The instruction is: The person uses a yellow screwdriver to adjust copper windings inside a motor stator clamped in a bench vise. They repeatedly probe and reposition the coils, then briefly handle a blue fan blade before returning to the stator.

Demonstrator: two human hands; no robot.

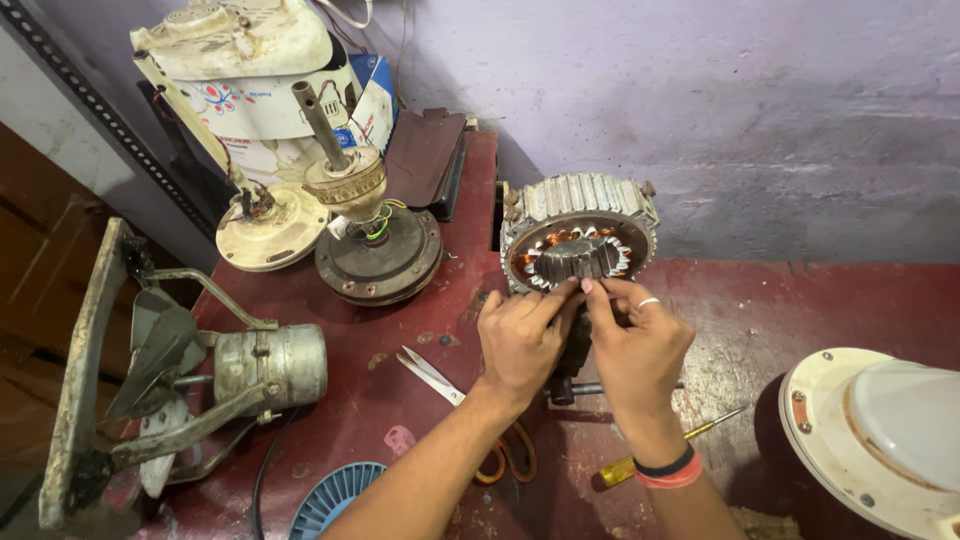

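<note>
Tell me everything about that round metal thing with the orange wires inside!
The motor stator is a ring of stacked grey metal plates, tipped on its edge on the red table near the purple wall. Coppery orange wire coils line its inside. Both hands, left and right, touch its lower front edge with their fingertips.

One stator (pixel 578 232); one scissors (pixel 462 400); one screwdriver (pixel 655 450); two hands (pixel 520 340).
</note>
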